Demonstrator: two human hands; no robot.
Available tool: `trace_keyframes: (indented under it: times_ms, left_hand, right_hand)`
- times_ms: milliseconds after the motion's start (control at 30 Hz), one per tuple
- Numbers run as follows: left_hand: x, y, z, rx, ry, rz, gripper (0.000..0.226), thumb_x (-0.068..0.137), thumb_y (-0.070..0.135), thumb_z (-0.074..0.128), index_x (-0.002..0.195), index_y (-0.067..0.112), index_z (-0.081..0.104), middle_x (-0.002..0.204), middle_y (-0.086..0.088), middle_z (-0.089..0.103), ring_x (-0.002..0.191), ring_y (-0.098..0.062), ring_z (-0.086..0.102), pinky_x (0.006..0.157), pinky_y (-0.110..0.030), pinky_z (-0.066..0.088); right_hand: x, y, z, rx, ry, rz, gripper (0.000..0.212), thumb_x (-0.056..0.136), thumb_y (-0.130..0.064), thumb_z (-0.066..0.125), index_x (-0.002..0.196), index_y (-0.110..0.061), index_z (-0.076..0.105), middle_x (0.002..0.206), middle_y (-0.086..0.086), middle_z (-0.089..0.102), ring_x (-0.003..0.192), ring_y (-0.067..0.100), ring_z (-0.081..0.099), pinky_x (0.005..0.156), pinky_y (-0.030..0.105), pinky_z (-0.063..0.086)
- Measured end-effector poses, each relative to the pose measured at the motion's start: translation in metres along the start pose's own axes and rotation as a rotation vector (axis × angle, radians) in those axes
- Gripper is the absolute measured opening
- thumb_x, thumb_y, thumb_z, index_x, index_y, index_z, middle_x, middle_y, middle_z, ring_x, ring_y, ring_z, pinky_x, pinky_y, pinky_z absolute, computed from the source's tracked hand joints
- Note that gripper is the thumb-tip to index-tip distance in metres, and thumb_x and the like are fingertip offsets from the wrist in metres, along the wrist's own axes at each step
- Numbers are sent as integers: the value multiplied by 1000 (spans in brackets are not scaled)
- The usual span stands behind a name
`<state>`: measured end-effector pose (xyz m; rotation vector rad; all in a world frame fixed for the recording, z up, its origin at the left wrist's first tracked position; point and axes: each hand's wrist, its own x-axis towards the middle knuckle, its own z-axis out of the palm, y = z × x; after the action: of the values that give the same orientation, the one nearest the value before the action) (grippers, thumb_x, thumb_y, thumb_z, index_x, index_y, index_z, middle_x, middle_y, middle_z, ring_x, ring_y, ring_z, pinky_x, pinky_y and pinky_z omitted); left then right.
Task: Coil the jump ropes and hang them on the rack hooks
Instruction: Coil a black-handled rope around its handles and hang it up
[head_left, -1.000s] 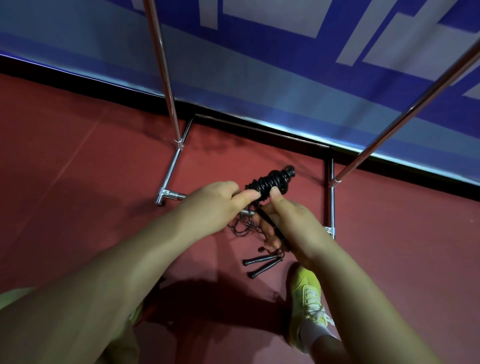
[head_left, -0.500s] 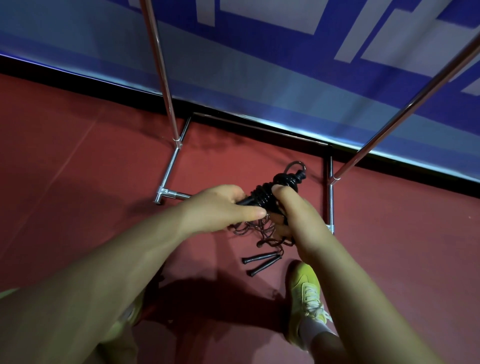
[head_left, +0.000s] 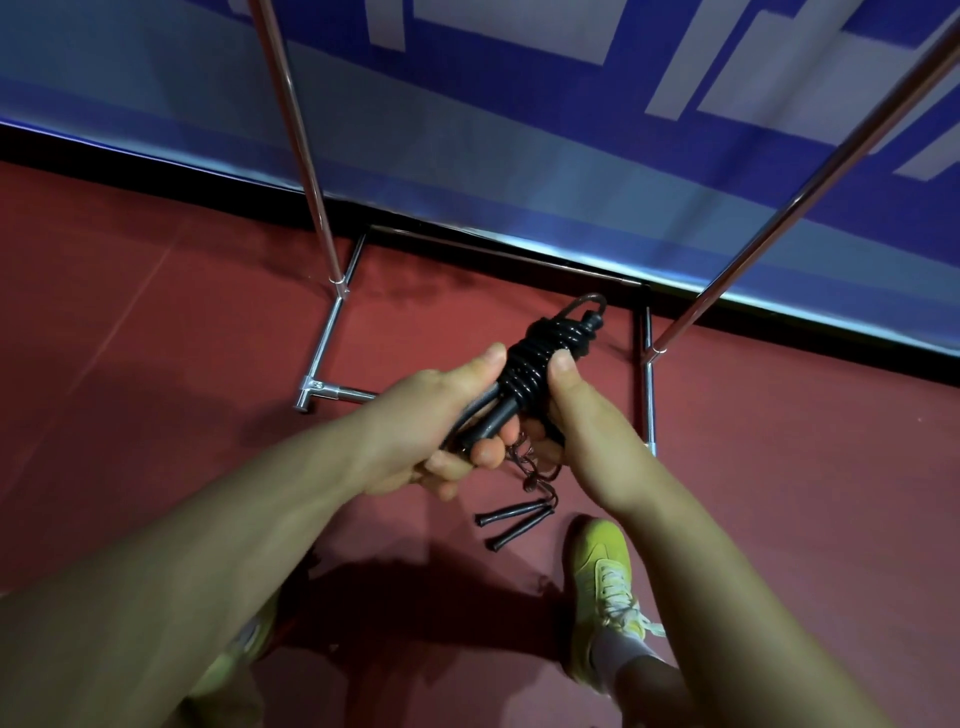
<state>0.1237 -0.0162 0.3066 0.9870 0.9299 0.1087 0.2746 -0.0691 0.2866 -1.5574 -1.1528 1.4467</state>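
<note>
Jump rope (head_left: 540, 358), coiled black, sits gripped between left hand (head_left: 441, 421) and right hand (head_left: 582, 415). Another rope's handles (head_left: 514, 522) lie on the red floor (head_left: 130, 338) at six o'clock; chrome rack (head_left: 324, 343) frames them at twelve.

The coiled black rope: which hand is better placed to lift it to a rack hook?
Probably the left hand. Its fingers curl round the handles of the coiled rope, carrying the bundle; the right hand only pinches the coils. No hook is visible.

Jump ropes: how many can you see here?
2. A black coiled jump rope is gripped in both hands, left hand and right hand; another dark rope lies on the red floor below. More may be hidden.
</note>
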Motion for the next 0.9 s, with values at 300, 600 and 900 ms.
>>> trace_keyframes:
  times_ms: [300, 600, 900]
  left_hand:
    - [9, -5, 7, 341, 251, 134, 50, 98, 48, 30, 73, 14, 57, 49, 5, 51, 29, -5, 37, 42, -24, 39]
    - [10, -13, -16, 349, 246, 105, 54, 99, 49, 24, 77, 14, 58, 54, 4, 56, 33, -5, 39, 52, -28, 44]
    - [11, -19, -19, 718, 251, 30, 49, 100, 46, 26, 80, 18, 60, 68, 6, 60, 65, -10, 53, 65, -27, 40]
  right_hand:
    - [2, -5, 10, -265, 142, 77, 74, 102, -45, 10, 45, -32, 55, 36, -13, 40, 36, 2, 38, 44, 16, 26]
    - [5, 1, 12, -353, 125, 145, 72, 96, -57, 12, 46, -15, 43, 42, 1, 46, 41, 10, 48, 51, 23, 38]
    - [9, 9, 4, -227, -90, 383, 73, 89, -73, 22, 66, -17, 63, 52, -3, 54, 44, 15, 46, 52, 25, 37]
